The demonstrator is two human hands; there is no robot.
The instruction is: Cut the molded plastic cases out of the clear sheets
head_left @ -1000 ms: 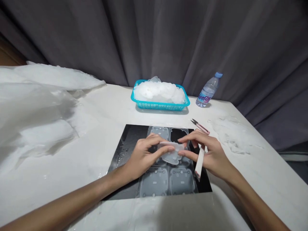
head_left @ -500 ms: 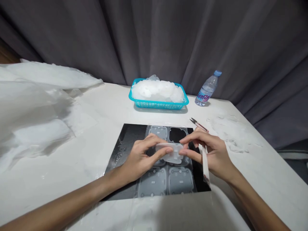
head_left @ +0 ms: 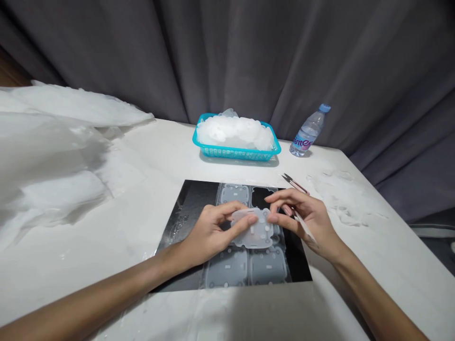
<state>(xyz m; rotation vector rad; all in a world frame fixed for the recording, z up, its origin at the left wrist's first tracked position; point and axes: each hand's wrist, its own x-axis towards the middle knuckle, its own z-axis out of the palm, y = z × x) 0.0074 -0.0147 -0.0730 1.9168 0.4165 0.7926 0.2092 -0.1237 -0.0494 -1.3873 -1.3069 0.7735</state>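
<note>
a translucent silicone pad [head_left: 254,230] is pinched between the left hand [head_left: 209,232] and right hand [head_left: 305,218] above the black mat [head_left: 188,213].

A turquoise basket [head_left: 220,152] stands at the upper middle of the frame on the white surface [head_left: 170,156], heaped with pale translucent pieces [head_left: 234,132]. Right of it, near the upper right, a clear water bottle [head_left: 307,133] with a blue cap stands upright, well apart from the basket. Crumpled clear plastic sheeting [head_left: 53,156] fills the left side of the frame. Thin scraps of trimmed plastic [head_left: 341,199] lie scattered at the right of the frame. Small pink-handled snips [head_left: 295,183] lie just left of those scraps. A dark grey curtain [head_left: 227,52] hangs in folds across the top.
</note>
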